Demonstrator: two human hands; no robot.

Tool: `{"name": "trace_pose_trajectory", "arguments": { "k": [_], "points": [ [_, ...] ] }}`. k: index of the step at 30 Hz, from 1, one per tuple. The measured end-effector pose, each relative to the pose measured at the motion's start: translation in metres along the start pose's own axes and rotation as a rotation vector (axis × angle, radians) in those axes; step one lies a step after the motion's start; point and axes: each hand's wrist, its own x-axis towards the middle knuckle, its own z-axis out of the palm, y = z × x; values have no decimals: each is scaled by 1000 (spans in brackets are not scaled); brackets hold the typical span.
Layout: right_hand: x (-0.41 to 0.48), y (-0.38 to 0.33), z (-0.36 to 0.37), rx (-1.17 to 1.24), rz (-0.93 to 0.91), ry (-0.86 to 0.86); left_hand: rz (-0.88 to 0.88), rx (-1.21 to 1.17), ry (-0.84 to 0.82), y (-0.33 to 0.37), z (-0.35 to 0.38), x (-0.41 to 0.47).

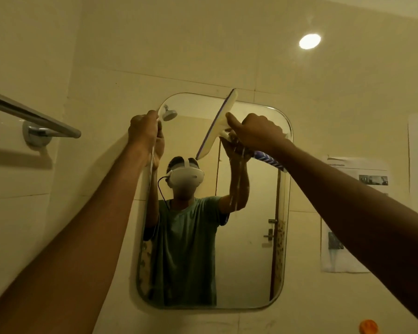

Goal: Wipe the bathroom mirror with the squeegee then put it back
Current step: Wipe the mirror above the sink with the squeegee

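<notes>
The right hand (pixel 258 132) grips the handle of a cream plastic squeegee with a violet rubber blade (pixel 217 124), fingers curled round it and thumb lying along the head. The blade lies tilted on the upper part of the rounded rectangular wall mirror (pixel 249 249), its top end past the glass's upper rim. The left hand (pixel 143 131) holds the mirror's upper left edge, fingers curled over it. To the right a white printed paper sheet (pixel 362 168) is stuck to the tiled wall; its text is too blurred to read. A chrome towel bar (pixel 34 119) is mounted on the left.
</notes>
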Motion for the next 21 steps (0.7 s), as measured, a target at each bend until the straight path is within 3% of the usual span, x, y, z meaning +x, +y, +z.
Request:
{"name": "trace_pose_trajectory", "arguments": {
  "k": [4,8,11,16,21],
  "points": [
    [-18,39,-11,-40,9,-83,7,-48,-15,-4,2,1],
    [-56,73,1,132,164,-41,39,-53,27,-6,8,-2],
    [-68,69,5,160,216,-39,46,-49,37,-8,7,-4],
    [-42,36,-21,536,310,129,101,70,65,-18,8,-8],
    [-42,24,-17,680,392,61,105,83,46,-25,4,-10]
  ]
}}
